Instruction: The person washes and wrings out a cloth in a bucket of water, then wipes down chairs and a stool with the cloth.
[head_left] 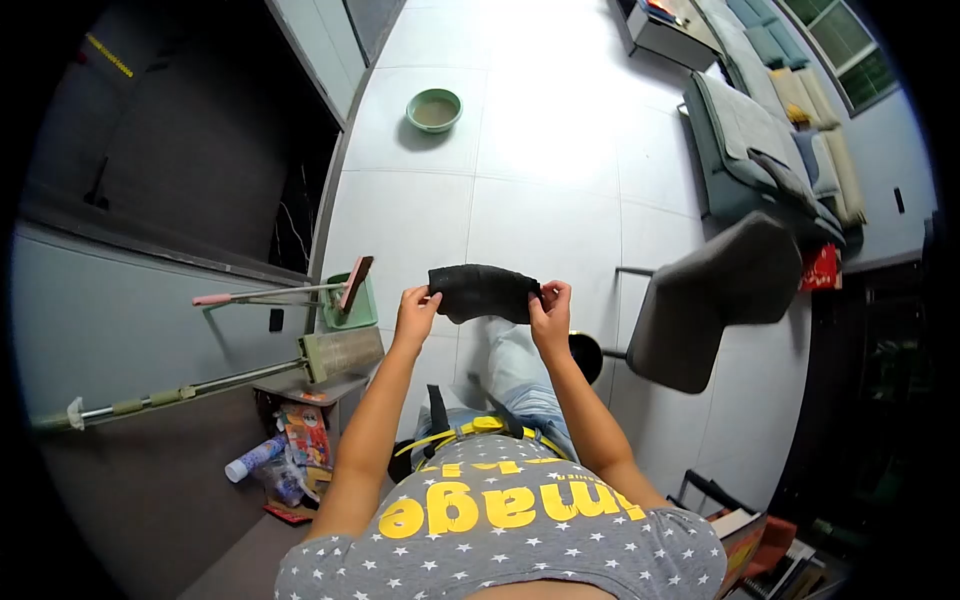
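Over floor tiles (545, 215), a black cloth strip (484, 293) spans roughly nine-to-three o'clock, left hand (415, 316) and right hand (551, 318) pinching its ends.

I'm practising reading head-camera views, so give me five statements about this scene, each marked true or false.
1. The left hand and the right hand grip opposite ends of a broad black curved band. True.
2. The round green basin lies upside down. False: the basin stands upright on the pale tiled floor.
3. A pink broom head with dark bristles is at the green dustpan. True.
4. The dark grey chair stands on the person's left. False: the chair is on the right.
5. The grey star-patterned shirt carries yellow lettering. True.
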